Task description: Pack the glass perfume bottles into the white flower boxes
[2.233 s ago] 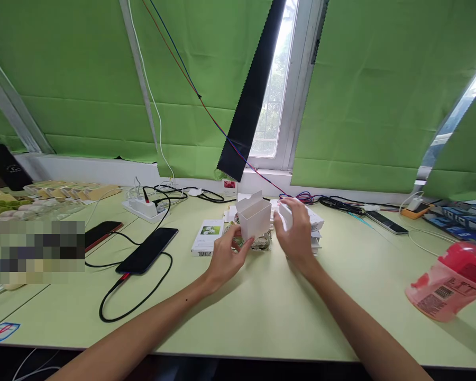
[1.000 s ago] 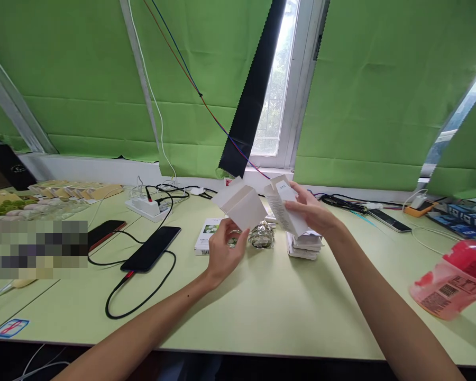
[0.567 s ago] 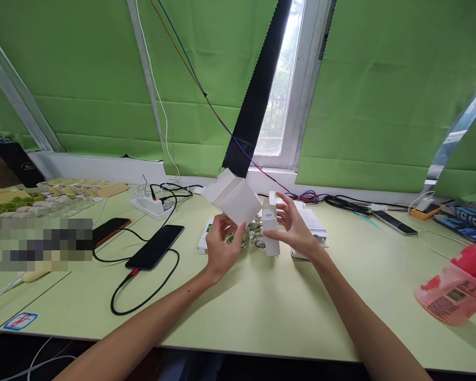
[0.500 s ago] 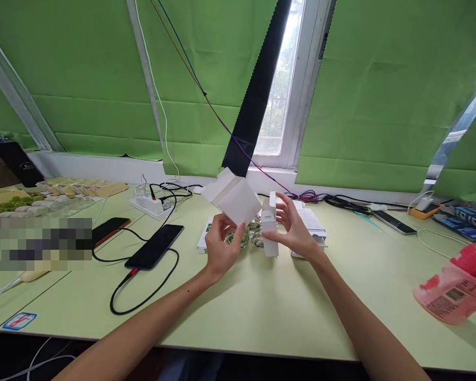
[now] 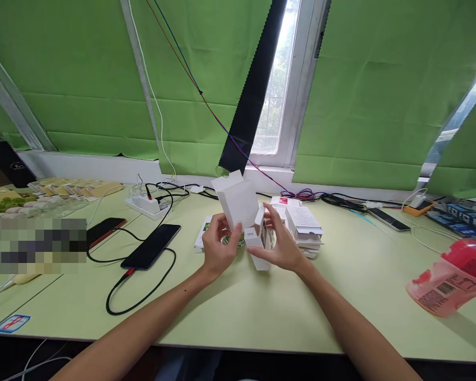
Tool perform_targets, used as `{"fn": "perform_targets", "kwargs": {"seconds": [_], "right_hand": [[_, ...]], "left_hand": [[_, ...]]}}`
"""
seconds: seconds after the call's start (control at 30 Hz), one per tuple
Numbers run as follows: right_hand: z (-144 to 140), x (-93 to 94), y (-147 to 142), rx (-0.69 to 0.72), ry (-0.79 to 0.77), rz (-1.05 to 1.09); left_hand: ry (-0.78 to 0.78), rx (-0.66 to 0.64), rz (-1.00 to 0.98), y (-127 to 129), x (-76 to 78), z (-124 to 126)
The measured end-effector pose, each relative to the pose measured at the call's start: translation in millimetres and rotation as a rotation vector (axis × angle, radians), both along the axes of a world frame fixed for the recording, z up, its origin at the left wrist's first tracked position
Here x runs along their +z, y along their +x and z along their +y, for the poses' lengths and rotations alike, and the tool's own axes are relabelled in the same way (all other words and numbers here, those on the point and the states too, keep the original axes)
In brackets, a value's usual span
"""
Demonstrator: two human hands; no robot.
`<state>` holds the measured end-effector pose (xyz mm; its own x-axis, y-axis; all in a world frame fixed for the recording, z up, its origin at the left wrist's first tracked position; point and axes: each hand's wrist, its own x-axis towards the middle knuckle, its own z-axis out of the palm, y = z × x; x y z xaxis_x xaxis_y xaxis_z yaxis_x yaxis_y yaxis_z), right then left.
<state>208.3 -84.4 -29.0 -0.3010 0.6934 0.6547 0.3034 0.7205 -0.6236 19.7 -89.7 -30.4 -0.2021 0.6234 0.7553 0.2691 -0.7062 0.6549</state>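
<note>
Left hand (image 5: 217, 248) grips open white carton (image 5: 238, 203), raised, flap up; right hand (image 5: 280, 246) clasps smaller folded insert (image 5: 257, 246) just beside and below it. Step looks like fitting: insert needs lining up with carton mouth

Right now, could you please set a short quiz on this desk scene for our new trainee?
1. True or false: the left hand holds a white box above the table.
2. What does the right hand hold? A) a phone B) a smaller white carton C) a cable
3. Fill in: the pink bottle lies on its ____ at the table's right.

Key: 1 true; 2 B; 3 side.
</note>
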Motion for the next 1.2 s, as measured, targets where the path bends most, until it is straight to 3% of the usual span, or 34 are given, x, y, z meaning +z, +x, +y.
{"fn": "perform_targets", "kwargs": {"seconds": [0.17, 0.4, 1.2], "right_hand": [[-3, -9.0, -5, 0.02, 0.033, -0.065], [-5, -12.8, -8, -0.054, 0.076, -0.091], [-14, -16.0, -25, -0.082, -0.037, 0.111]], "left_hand": [[-0.011, 0.008, 0.017, 1, 0.9, -2], [-0.009, 0.007, 0.036, 1, -2.4, -4], [-0.039, 0.04, 0.051, 7, 3.0, -8]]}}
